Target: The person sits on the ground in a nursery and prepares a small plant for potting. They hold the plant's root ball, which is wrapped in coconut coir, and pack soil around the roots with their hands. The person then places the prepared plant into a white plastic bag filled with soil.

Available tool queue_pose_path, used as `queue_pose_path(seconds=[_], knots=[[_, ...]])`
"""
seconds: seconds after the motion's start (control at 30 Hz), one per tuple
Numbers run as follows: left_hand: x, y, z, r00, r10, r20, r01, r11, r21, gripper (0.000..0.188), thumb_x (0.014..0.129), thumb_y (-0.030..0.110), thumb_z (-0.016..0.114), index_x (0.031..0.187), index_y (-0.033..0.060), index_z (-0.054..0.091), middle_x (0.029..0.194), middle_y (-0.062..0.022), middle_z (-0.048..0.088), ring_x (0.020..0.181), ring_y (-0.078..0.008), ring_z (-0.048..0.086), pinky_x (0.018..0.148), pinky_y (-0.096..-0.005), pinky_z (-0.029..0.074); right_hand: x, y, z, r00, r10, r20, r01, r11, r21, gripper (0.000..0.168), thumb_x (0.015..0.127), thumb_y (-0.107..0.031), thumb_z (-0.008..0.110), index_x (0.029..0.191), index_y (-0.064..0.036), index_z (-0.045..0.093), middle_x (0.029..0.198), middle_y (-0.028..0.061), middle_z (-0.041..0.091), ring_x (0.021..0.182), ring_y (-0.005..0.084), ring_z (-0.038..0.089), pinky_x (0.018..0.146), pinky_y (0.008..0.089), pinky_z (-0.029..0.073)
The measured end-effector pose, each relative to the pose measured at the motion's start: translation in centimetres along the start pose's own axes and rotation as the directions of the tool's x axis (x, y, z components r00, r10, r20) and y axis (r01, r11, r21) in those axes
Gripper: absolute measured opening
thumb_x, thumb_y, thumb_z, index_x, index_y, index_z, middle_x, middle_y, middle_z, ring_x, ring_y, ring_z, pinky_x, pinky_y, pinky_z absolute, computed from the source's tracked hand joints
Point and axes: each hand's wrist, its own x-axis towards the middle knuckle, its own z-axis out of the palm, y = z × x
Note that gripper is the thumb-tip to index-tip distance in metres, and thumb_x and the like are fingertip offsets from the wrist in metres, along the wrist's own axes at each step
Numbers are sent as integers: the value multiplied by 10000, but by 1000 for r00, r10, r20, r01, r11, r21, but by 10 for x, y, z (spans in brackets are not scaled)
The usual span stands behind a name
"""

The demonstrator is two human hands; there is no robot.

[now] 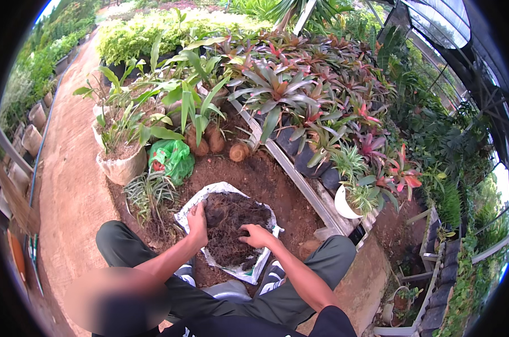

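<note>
A white sack (277,228) with its rim folded down sits on the ground between my feet. Dark, fibrous potting soil (233,244) fills it. My left hand (197,221) grips the side of a dark, rounded object (215,210) at the sack's left; whether it is a small black pot or a clump of soil I cannot tell. Over the soil's right side is my right hand (256,236), fingers apart and fingertips touching the fibres, with nothing seen in its grasp.
Uprooted striped-leaf plants (151,193) lie left of the sack, below a green plastic bag (172,158). Coconut husks (239,152) and a large planter (124,166) stand beyond. A metal rail (288,168) borders potted bromeliads (279,90); a white pot (345,204) is at right.
</note>
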Motion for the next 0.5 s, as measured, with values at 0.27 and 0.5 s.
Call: queue_pose_path(seconds=[0.27,0.5], knots=[[-16,4,1,996,-87,36,82,990,119,325,922,289,581,1117,29,580,1036,-98,641,916,-222,632,811,-375,529,-49,-79,-47,919,-250,-304,328,913,242,374,921,-228,615,1209,-2,538,1211,222,605,1171,394,556,989,418,442],[-37,12,16,866,-366,341,347,930,119,386,949,382,546,1205,95,577,1079,-76,657,961,-189,643,813,-377,556,-54,-79,-40,887,-186,-422,323,904,279,372,917,-248,632,1173,5,544,1124,222,640,1099,403,600,924,411,471]])
